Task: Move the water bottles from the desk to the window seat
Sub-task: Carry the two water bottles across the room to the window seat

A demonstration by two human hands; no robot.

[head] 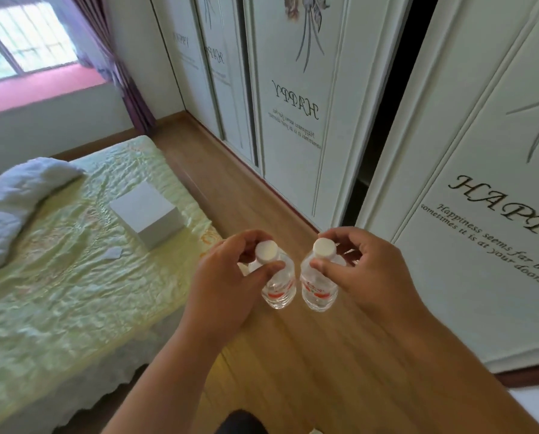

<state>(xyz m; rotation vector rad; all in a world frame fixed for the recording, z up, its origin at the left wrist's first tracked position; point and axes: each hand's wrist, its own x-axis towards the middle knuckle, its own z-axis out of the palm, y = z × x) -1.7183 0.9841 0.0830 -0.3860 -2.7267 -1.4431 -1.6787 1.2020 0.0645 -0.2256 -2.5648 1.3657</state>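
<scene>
Carrying stage, centre of the frame: left hand [227, 277] and right hand [365, 270] each closed around the neck of 1 upright water bottle, left bottle [279, 285] and right bottle [318, 288], hanging just beside each other above the wooden floor [293, 355]. Window seat [36, 89] lies upper left, beyond the bed [74, 292]. Advisable: pinch firmly below the caps, keep both bottles vertical, skirt the bed corner
</scene>
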